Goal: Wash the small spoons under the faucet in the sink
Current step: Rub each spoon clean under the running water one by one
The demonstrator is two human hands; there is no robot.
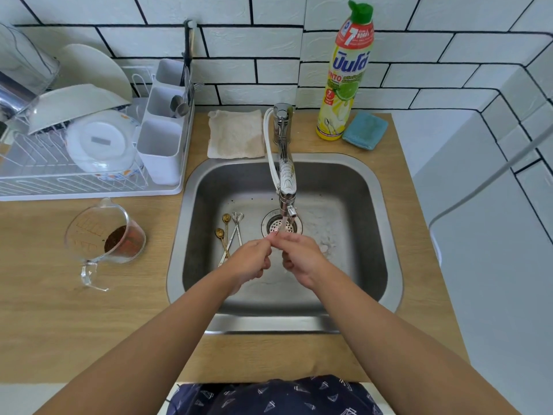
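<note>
Water runs from the faucet (285, 187) into the steel sink (368, 235). My left hand (251, 260) and my right hand (302, 259) meet fingertip to fingertip right under the stream, above the drain (279, 224). Their fingers are curled and pinch a small spoon (273, 235), which is almost wholly hidden between them. On the sink floor to the left lie several small spoons: two gold ones (223, 232) and silver ones (238, 218), their handles running under my left hand.
A glass measuring cup (104, 235) with dark grounds lies on the wooden counter at left. Behind it stands a dish rack (89, 175) with bowls and a cutlery holder. A folded cloth (236, 133), a dish soap bottle (347, 76) and a blue sponge (365, 130) sit behind the sink.
</note>
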